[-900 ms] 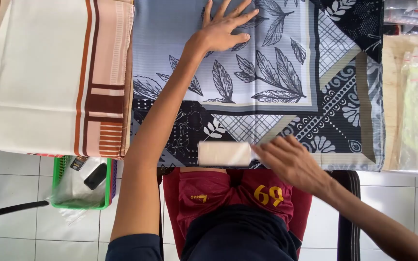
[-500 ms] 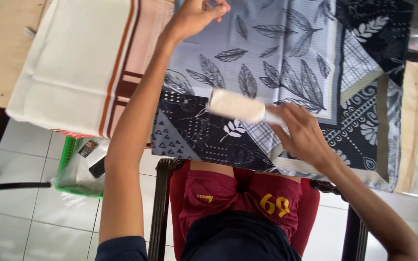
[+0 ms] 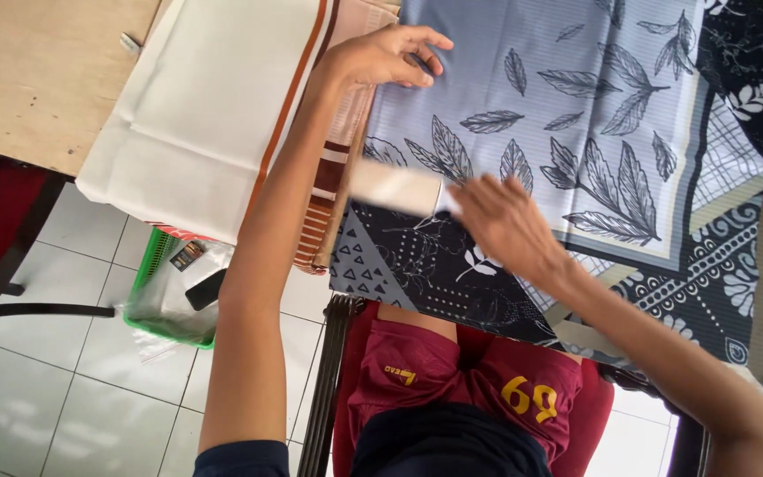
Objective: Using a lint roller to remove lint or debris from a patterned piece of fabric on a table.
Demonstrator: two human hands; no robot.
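**Roller on the leaf-print cloth**

From the head camera, the person sits at a wooden tabletop with a grey and dark blue leaf-print cloth spread over it and hanging off the near edge above their red shorts. The right hand is closed around one end of a pale roller, which lies on the cloth near its left border, blurred. The left hand rests further up on that same border, fingers curled and pressing the fabric, gripping nothing. Just beside the leaf-print cloth, touching it, lies a folded cream cloth with brown stripes, reaching the tabletop's near edge. Below that edge, on the tiled floor, stands a green basket holding a dark flat object.
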